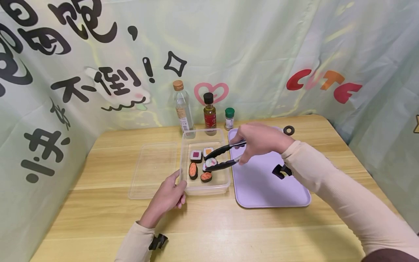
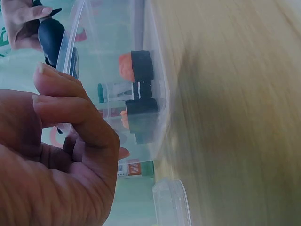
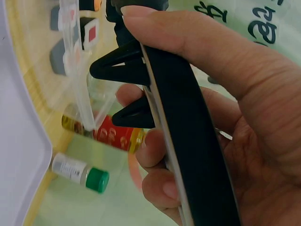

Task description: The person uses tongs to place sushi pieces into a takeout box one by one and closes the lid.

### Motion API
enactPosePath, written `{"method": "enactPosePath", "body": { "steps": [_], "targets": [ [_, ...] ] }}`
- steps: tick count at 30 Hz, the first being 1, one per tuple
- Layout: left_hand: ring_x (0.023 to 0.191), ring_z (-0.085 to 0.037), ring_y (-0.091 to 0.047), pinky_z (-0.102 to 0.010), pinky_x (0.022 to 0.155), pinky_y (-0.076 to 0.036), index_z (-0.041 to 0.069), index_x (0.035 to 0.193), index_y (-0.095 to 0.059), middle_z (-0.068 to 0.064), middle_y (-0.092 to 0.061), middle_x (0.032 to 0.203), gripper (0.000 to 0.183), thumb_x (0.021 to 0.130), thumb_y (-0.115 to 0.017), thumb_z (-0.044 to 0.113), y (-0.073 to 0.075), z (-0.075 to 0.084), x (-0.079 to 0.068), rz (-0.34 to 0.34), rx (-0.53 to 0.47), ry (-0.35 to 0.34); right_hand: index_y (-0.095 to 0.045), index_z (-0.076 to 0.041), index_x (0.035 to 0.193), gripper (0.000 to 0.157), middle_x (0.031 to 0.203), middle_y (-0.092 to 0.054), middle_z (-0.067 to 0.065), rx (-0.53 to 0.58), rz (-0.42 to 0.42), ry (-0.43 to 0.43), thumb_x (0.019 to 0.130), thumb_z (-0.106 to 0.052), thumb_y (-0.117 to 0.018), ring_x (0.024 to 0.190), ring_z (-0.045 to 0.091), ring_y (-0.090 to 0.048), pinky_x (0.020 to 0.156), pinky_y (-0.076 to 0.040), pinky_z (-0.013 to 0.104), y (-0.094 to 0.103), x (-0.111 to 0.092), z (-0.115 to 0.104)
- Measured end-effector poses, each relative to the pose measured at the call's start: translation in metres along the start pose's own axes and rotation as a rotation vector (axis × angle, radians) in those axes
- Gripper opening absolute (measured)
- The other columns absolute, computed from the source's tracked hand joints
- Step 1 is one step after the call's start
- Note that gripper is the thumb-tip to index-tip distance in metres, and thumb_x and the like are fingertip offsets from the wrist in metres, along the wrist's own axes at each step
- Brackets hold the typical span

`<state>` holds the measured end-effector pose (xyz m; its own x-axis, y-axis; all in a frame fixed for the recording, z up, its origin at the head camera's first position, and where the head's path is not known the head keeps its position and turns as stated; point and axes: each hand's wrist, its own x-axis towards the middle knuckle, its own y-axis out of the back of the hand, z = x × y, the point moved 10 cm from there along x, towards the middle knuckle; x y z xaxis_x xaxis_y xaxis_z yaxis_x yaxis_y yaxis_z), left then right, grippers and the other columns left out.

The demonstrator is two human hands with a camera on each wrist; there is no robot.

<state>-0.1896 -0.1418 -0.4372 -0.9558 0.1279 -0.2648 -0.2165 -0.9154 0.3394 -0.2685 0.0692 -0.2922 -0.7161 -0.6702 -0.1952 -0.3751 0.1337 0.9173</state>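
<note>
In the head view, my left hand (image 1: 168, 194) grips the near left corner of a clear plastic box (image 1: 218, 186). My right hand (image 1: 260, 140) holds black kitchen tongs (image 1: 224, 164), reaching over the box from the right. Between the tong tips sits a round white sushi roll (image 1: 211, 162) with a pink centre; another piece shows partly beneath it. Around them in the box lie a square roll with a purple centre (image 1: 196, 155), one with an orange centre (image 1: 208, 151), and two orange-topped sushi pieces (image 1: 193, 170). The right wrist view shows fingers wrapped about the tongs' handle (image 3: 188, 127).
A lilac tray (image 1: 262, 193) lies right of the box, under my right forearm. Left of the box is a clear lid (image 1: 152, 171). Behind stand a clear bottle (image 1: 183, 109), a red-labelled oil bottle (image 1: 210, 114) and a green-capped jar (image 1: 229, 118).
</note>
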Motion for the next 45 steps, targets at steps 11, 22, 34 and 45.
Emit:
{"method": "enactPosePath", "body": {
  "steps": [11,22,34,45],
  "targets": [
    [0.041,-0.014,-0.048,-0.025,0.036,-0.035,0.002,0.161,-0.019,-0.008,-0.057,0.055,0.066,0.102,-0.045,0.013,0.000,0.000,0.000,0.003,-0.006,0.010,-0.079,-0.012,0.115,0.052,0.101,-0.076,-0.003,-0.063,-0.082,0.010,0.067,-0.025,-0.095,0.068,0.013,-0.050,0.059,-0.044,0.028,-0.018,0.028,-0.028],
    [0.041,-0.014,-0.048,-0.024,0.038,-0.039,0.002,0.161,-0.020,-0.008,-0.057,0.055,0.065,0.102,-0.045,0.014,0.000,-0.002,0.001,0.008,0.013,0.024,-0.081,-0.015,0.110,0.048,0.102,-0.076,-0.004,-0.120,-0.115,0.013,0.063,-0.019,-0.094,0.071,0.012,-0.057,0.056,-0.047,0.028,-0.038,0.050,-0.049],
    [0.040,-0.014,-0.048,-0.027,0.036,-0.038,0.003,0.160,-0.022,-0.008,-0.055,0.053,0.063,0.102,-0.045,0.012,0.000,-0.001,0.001,0.011,-0.008,0.003,-0.081,-0.019,0.108,0.048,0.099,-0.075,-0.006,-0.155,-0.156,-0.019,0.062,-0.015,-0.094,0.072,0.012,-0.059,0.057,-0.049,0.030,-0.054,0.062,-0.057],
    [0.040,-0.015,-0.048,-0.027,0.036,-0.038,0.005,0.161,-0.023,-0.008,-0.055,0.053,0.064,0.101,-0.045,0.011,0.000,0.000,0.000,0.009,-0.010,0.003,-0.082,-0.020,0.100,0.041,0.085,-0.066,-0.009,-0.192,-0.164,-0.004,0.062,-0.019,-0.097,0.074,0.013,-0.058,0.059,-0.048,0.030,-0.058,0.064,-0.062]
  ]
}}
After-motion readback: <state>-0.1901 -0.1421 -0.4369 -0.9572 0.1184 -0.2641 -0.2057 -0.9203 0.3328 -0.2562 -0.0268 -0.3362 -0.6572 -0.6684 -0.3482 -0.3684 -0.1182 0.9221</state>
